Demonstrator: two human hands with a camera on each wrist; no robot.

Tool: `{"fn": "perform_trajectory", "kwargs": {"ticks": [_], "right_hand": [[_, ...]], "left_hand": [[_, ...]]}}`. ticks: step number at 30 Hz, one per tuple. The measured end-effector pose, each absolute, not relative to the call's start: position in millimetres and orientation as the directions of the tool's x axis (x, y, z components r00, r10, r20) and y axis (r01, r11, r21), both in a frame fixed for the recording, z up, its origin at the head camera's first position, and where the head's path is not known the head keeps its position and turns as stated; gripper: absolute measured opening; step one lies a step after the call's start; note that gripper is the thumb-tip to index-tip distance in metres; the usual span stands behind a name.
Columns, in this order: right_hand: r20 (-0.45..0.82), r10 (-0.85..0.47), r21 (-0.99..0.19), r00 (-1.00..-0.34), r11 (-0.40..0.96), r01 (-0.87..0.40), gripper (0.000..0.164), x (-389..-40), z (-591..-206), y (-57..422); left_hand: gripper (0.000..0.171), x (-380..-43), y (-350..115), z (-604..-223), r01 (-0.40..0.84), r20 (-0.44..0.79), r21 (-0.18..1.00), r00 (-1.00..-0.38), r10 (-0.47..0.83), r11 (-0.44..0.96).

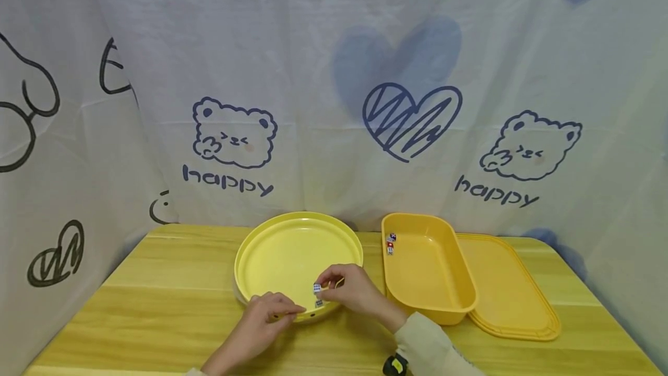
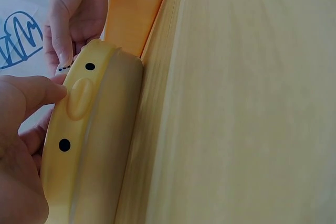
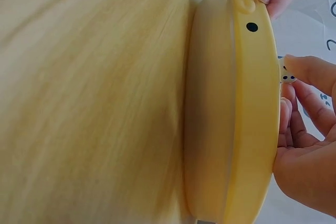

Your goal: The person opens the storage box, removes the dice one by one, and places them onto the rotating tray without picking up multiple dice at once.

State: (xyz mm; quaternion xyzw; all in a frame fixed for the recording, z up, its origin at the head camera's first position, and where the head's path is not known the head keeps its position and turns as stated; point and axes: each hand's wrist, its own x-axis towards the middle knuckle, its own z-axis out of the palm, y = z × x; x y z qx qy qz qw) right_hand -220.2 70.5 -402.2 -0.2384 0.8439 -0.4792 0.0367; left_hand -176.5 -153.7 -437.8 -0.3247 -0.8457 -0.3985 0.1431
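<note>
A round yellow tray [image 1: 276,248] with a raised rim lies on the table; black dots and a small bump mark its front side [image 2: 86,93]. At the front rim, my left hand [image 1: 259,321] pinches the edge between thumb and fingers. My right hand [image 1: 355,292] reaches over the rim and pinches a white die [image 1: 316,288] with dark pips. Just below that one sits a second die [image 1: 319,303], inside the tray near the front rim; whether the two touch I cannot tell. In the right wrist view, the thumb presses on a die [image 3: 288,77] beside the rim.
An orange-yellow rectangular box [image 1: 433,266] stands right of the tray, with several small dice [image 1: 390,244] along its left wall. Its flat lid [image 1: 514,292] lies to the right, partly under the box. A printed curtain [image 1: 313,103] hangs behind the wooden table [image 1: 172,283].
</note>
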Motion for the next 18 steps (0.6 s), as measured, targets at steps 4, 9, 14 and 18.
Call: {"fn": "perform_trajectory", "kwargs": {"ticks": [4, 9, 14, 18], "right_hand": [[0.171, -0.432, -0.827, -0.885, 0.426, -0.368, 0.011, -220.3, -403.9, 71.0], [0.177, -0.423, -0.826, -0.889, 0.426, -0.368, 0.011, -220.4, -406.4, 71.9], [0.186, -0.414, -0.825, -0.891, 0.426, -0.371, 0.016, -221.7, -407.0, 73.0], [0.194, -0.402, -0.820, -0.895, 0.434, -0.373, 0.016, -222.0, -405.8, 73.6]], "left_hand": [[0.016, -177.0, -154.0, -438.7, 0.668, 0.504, 0.575, -0.744, 0.439, 0.473], [0.016, -176.1, -154.0, -438.5, 0.674, 0.510, 0.563, -0.739, 0.440, 0.479], [0.016, -175.9, -154.2, -437.9, 0.668, 0.502, 0.564, -0.744, 0.441, 0.486], [0.016, -176.6, -154.1, -437.3, 0.654, 0.485, 0.579, -0.756, 0.439, 0.486]]}}
